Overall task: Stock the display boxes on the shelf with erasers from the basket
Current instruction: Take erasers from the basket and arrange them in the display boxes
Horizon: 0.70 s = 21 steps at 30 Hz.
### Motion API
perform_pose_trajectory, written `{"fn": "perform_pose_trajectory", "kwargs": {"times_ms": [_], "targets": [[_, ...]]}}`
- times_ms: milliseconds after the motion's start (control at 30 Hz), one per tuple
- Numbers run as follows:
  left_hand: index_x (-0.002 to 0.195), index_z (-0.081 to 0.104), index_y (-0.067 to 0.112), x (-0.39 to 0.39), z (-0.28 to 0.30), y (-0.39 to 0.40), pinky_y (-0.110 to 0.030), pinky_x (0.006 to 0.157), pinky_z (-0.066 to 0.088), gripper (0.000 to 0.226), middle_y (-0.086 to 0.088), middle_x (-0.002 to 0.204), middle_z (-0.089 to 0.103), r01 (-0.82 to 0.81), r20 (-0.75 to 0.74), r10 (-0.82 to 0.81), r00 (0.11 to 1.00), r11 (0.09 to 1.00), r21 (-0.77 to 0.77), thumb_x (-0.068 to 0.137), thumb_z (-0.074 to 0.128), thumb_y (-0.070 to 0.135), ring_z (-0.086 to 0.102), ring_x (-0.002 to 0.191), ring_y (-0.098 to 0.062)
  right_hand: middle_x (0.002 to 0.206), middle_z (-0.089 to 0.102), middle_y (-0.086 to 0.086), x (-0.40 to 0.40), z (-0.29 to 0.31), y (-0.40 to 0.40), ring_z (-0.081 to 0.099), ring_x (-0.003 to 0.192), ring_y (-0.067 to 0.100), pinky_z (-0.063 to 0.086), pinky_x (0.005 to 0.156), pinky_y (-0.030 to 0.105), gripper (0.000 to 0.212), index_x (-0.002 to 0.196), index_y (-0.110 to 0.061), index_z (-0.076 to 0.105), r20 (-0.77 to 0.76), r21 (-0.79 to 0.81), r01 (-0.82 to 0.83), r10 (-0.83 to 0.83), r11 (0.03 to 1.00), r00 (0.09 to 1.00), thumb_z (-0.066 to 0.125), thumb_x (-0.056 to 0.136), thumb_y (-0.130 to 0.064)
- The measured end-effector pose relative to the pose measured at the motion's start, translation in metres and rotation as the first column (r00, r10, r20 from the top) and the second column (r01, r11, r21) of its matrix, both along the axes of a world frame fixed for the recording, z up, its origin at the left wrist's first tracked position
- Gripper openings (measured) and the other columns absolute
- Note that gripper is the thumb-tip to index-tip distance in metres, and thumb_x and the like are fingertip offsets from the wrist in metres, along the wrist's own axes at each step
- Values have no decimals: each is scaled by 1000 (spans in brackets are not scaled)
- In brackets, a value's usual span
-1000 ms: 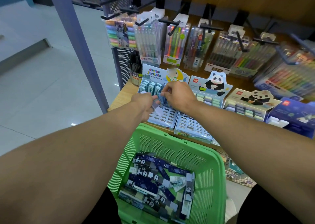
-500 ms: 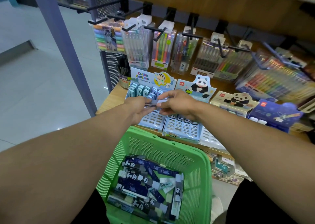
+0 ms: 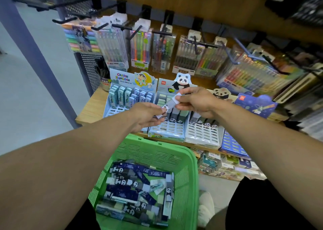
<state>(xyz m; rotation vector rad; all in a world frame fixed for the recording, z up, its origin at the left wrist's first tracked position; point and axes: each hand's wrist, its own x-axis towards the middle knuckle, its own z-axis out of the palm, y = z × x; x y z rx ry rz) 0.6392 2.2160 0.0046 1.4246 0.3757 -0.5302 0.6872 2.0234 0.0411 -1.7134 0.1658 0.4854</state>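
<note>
Both hands have shifted right: left hand [image 3: 146,117] and right hand [image 3: 197,102] pinch one panda eraser [image 3: 169,105] above the panda display box [image 3: 167,130], ready for slotting.

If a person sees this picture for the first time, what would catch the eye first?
Probably the two hands, left hand and right hand, holding one panda eraser between them above the display boxes on the shelf. Next, the bright green basket low in the middle, with erasers piled inside.

Basket [image 3: 190,168] of erasers [image 3: 138,191] before shelf [image 3: 90,109], display boxes [image 3: 167,126] on it
</note>
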Motion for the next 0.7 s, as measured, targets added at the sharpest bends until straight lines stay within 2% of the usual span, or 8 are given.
{"fn": "perform_pose_trajectory", "kwargs": {"times_ms": [133,233,300,333,400,467,600,700], "targets": [[110,65,2,-7,2,-23,-32,79,61,27,-16,105,73,129,61,-134,989,988,80,86,74,12,74,91,-25,105,70,20,-7,6,-28,72,90,25,62,77,27,11,98,-7,67,34,-81,-51,54,995,998,71,89,-1],[111,64,4,-13,-4,-37,-32,80,60,25,-14,110,70,254,127,-297,946,928,272,89,72,12,72,94,-27,103,71,20,-11,13,-57,73,87,25,63,77,29,12,96,-5,68,74,-190,-58,73,980,995,73,87,1],[116,63,7,-17,-12,-43,-28,75,55,29,-12,123,64,340,160,-463,872,807,483,91,70,20,67,101,-27,93,70,19,-13,13,-79,72,82,27,63,75,34,16,95,-2,66,148,-359,-60,120,932,982,77,84,2],[124,60,10,-18,-16,-44,-28,79,50,36,-11,133,58,393,134,-570,811,700,596,92,69,25,62,109,-25,85,68,16,-14,11,-89,70,77,26,62,72,34,18,94,-3,66,168,-472,-71,168,879,971,78,83,2],[142,45,17,-19,-25,-44,-29,95,40,56,-8,152,39,477,-4,-730,684,443,759,94,65,37,50,128,-25,78,67,8,-18,5,-102,64,69,18,56,61,22,18,93,-6,66,167,-654,-86,255,752,952,81,83,-3],[153,30,21,-21,-30,-44,-32,106,34,70,-7,160,25,528,-122,-775,620,297,796,94,62,42,39,138,-28,81,67,3,-20,-5,-109,62,72,15,47,57,18,17,89,-11,67,200,-746,-58,306,663,931,82,83,-9],[157,17,17,-22,-34,-47,-35,116,24,78,-5,164,14,575,-225,-801,554,174,799,97,58,42,25,147,-27,84,66,0,-17,-23,-112,62,78,18,45,61,24,17,83,-18,63,267,-801,12,339,599,902,78,85,-9],[157,15,18,-21,-38,-49,-36,119,20,79,-5,165,12,581,-239,-806,542,154,799,96,59,43,20,149,-27,85,66,0,-16,-26,-109,62,83,22,52,69,33,26,78,-27,57,283,-823,23,375,567,883,75,87,-9]]}}
